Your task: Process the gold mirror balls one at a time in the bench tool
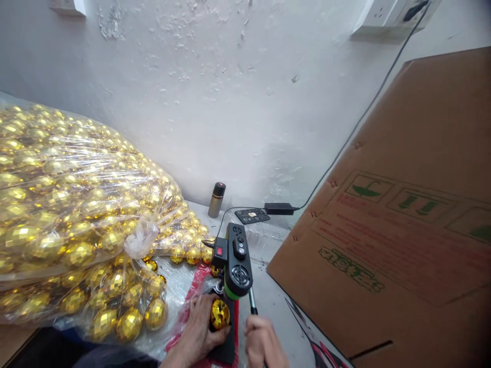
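A shiny gold ball (220, 314) rests on the black base of a small black machine (240, 255) with round vents and a red switch. My left hand (199, 327) is wrapped round the left and near side of the ball, thumb below it. Just right of the machine my right hand (264, 341) is closed round the black-ended handle of a lever (252, 299) that runs up to the machine's side. Red plastic (195, 286) lies under and beside the base.
Clear bags (141, 237) full of gold balls fill the left side. Behind the machine are a small bottle (217, 200), a black patterned phone-like object (252, 215) and a power adapter (280, 208). A large cardboard box (383, 204) leans at the right; a cable rises to a wall socket (395, 13).
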Available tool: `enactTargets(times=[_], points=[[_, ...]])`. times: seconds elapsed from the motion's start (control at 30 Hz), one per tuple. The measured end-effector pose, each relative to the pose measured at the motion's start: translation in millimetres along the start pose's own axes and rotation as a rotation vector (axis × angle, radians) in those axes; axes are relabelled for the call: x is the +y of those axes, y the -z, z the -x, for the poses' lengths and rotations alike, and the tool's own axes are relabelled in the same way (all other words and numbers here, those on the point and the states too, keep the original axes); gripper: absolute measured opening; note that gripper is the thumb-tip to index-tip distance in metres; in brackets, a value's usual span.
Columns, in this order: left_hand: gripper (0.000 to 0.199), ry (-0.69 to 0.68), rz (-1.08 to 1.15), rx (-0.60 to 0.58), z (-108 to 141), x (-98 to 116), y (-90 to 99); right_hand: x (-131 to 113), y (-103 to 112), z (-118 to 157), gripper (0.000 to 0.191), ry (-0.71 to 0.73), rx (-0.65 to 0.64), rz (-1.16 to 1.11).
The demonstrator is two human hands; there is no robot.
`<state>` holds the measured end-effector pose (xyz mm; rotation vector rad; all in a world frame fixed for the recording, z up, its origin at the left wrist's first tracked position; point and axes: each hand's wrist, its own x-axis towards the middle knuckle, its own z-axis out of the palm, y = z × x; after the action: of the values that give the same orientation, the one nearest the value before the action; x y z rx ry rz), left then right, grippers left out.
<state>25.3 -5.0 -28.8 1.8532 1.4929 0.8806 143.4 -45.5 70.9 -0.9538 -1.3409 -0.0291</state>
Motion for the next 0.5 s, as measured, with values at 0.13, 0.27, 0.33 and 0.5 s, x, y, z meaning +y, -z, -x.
enactTargets(times=[0.13, 0.27, 0.33, 0.5], points=[[0.065, -0.077, 0.006, -0.010, 24.0, -23.2, -8.9, -30.8, 8.6, -45.8, 0.028, -0.075, -0.122, -0.112], [0.087, -0.177, -0.129, -0.005, 41.3, -46.3, -1.0, -34.3, 3.4, -46.2, 0.029, -0.081, -0.079, -0.144], [0.087, -0.146, -0.224, 0.039, 29.0, -41.2, 22.6, -32.9, 0.3, -35.7, 0.028, -0.107, -0.039, -0.146], [0.047, 0.313, -0.551, 0.235, -52.7, -4.4, 100.7, -30.6, -0.8, -19.2, 0.026, -0.101, -0.060, -0.113]])
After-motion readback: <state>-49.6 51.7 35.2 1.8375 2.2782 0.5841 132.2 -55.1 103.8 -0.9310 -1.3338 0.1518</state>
